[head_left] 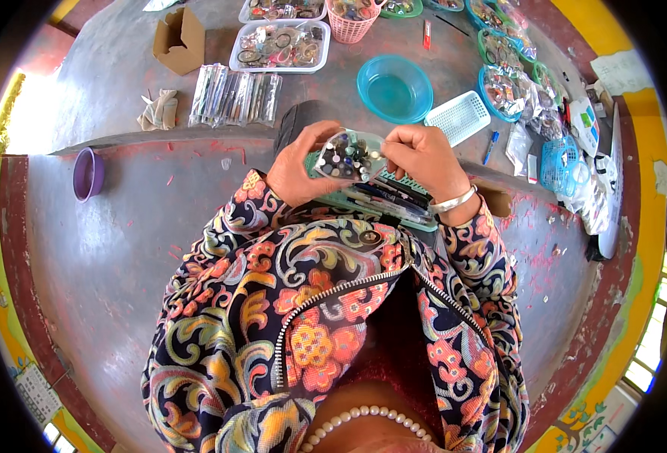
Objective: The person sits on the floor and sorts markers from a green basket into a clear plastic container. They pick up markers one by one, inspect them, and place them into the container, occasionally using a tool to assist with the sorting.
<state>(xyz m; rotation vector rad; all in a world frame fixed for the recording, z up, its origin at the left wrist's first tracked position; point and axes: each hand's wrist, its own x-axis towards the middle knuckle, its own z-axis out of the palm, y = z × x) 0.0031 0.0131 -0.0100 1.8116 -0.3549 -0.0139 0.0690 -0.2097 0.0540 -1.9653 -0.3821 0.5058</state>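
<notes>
My left hand (303,164) is wrapped round the side of a small clear plastic container (329,177), tilted toward me. Inside it lie many small round-ended pieces (350,155) in black, white, blue and green. At the container's right edge, the thumb and fingers of my right hand (424,162) are pinched together; whatever they hold is hidden. Beneath both hands, close to my body, rests a green plastic basket (426,225) with several dark pens (382,202) lying in it. My forearms partly cover this basket.
On the raised surface ahead are bundled pens in clear sleeves (235,97), a cardboard box (179,41), a tray of bagged trinkets (281,47), a teal basin (395,89), a white perforated basket (458,118) and a blue pen (491,148). A purple bowl (88,175) stands lower left.
</notes>
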